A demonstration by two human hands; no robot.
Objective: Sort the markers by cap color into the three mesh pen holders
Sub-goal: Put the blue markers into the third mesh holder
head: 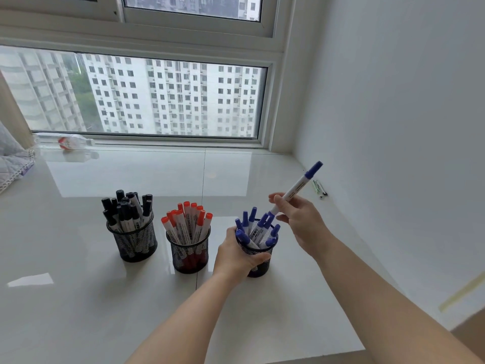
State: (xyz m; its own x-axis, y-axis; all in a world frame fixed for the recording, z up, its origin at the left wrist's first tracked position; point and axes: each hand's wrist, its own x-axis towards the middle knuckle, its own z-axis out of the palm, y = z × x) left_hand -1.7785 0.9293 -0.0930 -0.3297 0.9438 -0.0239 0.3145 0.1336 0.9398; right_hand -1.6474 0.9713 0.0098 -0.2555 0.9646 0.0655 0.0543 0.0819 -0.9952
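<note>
Markers: three groups sorted by cap colour, each standing caps-up in its own black mesh holder, in a row across the lower middle of the frame.
Left holder [135, 243]: packed with black-capped markers [126, 206].
Middle holder [189, 254]: packed with red-capped markers [187, 219]; it stands just beside the left holder, apart from it.
Right holder [258, 266]: holds blue-capped markers [256, 227], leaning outward at several angles.
Left hand [236, 256]: wrapped around the near left side of the right holder, thumb curled across its front wall, gripping it.
Right hand [301, 222]: raised just right of the right holder, thumb and fingers pinching a blue marker.
Blue marker [298, 189]: white barrel tilted, blue cap pointing to the upper right, lower end just above the markers in the right holder.
Surface: a glossy white tiled ledge [105, 298] reflecting the window light.
Window [147, 93]: fills the upper left and centre, showing tall apartment blocks outside.
Plastic bottle [68, 141]: lies on its side by the window frame at the left, well apart from the holders.
Quilted fabric [10, 158]: at the far left edge.
Wall [393, 127]: plain white, on the right; a small green object [319, 187] lies at its base, too small to identify.
</note>
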